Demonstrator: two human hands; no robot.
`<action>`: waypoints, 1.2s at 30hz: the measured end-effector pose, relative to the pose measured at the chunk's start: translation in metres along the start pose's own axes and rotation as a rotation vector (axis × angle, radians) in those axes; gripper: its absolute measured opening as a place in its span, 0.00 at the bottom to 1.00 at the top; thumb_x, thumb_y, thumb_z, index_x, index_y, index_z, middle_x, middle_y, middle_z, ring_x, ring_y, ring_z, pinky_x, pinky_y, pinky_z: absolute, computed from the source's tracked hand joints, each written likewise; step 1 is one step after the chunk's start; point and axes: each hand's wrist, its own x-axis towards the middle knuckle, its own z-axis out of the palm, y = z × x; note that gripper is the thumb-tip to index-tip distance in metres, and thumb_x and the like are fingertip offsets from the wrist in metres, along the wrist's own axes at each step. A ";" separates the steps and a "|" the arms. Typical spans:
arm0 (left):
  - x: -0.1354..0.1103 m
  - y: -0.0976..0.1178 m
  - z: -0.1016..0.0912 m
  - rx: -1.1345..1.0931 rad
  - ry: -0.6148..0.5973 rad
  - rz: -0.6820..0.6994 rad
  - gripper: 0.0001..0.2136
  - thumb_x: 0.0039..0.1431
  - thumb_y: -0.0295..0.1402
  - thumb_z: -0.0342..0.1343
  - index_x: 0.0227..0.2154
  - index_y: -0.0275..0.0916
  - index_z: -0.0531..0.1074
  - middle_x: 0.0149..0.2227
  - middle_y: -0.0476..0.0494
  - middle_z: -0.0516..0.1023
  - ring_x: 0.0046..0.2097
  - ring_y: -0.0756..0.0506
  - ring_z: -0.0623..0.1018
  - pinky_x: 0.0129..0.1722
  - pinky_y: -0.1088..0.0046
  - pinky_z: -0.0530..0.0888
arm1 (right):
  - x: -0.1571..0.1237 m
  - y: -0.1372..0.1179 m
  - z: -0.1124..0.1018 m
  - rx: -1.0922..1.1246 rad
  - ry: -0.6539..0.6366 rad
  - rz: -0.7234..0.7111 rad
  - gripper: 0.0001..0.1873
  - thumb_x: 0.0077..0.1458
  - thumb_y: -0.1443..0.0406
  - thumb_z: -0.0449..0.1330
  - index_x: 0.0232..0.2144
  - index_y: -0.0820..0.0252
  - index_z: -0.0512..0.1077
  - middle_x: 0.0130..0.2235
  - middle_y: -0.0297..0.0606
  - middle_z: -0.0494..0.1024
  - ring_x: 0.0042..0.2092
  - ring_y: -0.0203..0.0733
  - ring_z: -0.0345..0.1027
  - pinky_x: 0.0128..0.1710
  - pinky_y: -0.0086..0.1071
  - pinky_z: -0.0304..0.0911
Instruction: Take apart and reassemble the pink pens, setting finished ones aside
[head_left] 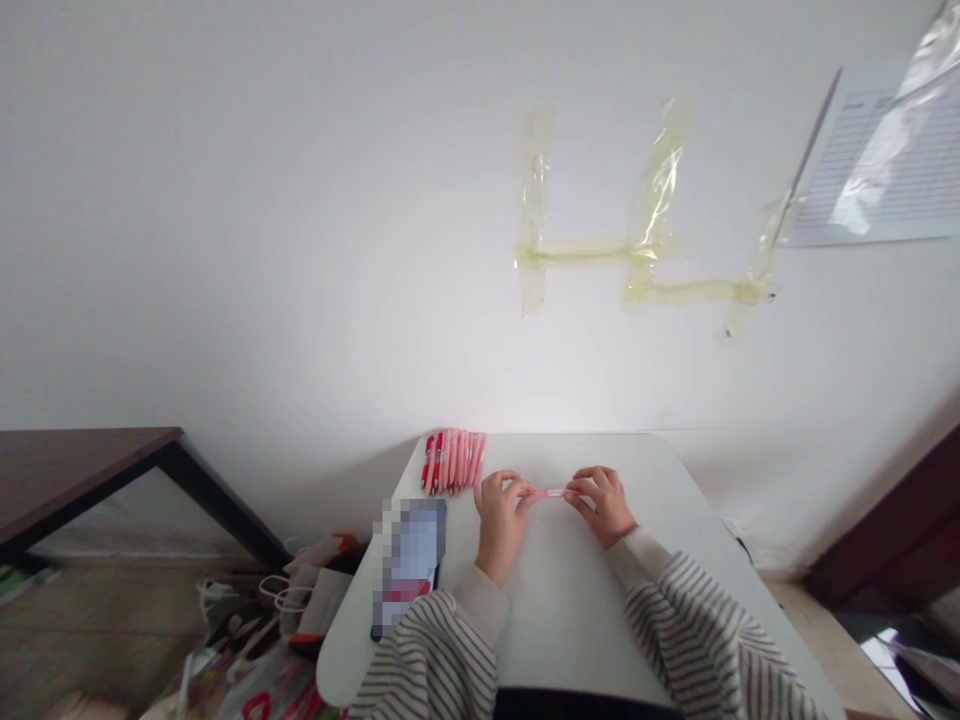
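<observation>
A pink pen [553, 493] with a white label lies level between my two hands, over the white table. My left hand [501, 515] pinches its left end, and my right hand [602, 503] pinches its right end. Both pen ends are partly hidden by my fingers. Just beyond my left hand, a row of several pink and red pens [455, 460] lies side by side near the table's back left corner.
The white table [570, 620] stands against a white wall with yellowed tape strips [577, 252]. A blurred-out phone-like device [409, 570] rests at the table's left edge. Bags and clutter [277, 630] lie on the floor left, beside a dark-legged desk [90, 460].
</observation>
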 end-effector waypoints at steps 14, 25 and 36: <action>-0.001 -0.006 0.004 0.063 0.007 -0.028 0.07 0.55 0.31 0.67 0.36 0.48 0.82 0.45 0.45 0.77 0.52 0.41 0.73 0.58 0.53 0.66 | 0.001 0.005 0.002 -0.048 0.031 0.043 0.08 0.63 0.59 0.60 0.39 0.47 0.81 0.45 0.40 0.78 0.51 0.49 0.64 0.51 0.45 0.63; -0.001 -0.008 0.007 0.051 0.013 -0.026 0.04 0.54 0.29 0.67 0.32 0.45 0.82 0.47 0.43 0.75 0.53 0.40 0.72 0.58 0.51 0.67 | 0.000 0.009 0.002 -0.045 0.023 0.088 0.10 0.63 0.57 0.58 0.37 0.49 0.78 0.45 0.40 0.77 0.50 0.50 0.63 0.50 0.45 0.62; -0.001 -0.011 0.009 0.047 0.024 0.001 0.02 0.57 0.30 0.65 0.32 0.44 0.82 0.48 0.43 0.75 0.53 0.40 0.73 0.57 0.51 0.68 | -0.001 0.000 -0.002 -0.039 -0.016 0.092 0.09 0.62 0.55 0.59 0.35 0.50 0.77 0.47 0.40 0.77 0.52 0.51 0.62 0.57 0.52 0.58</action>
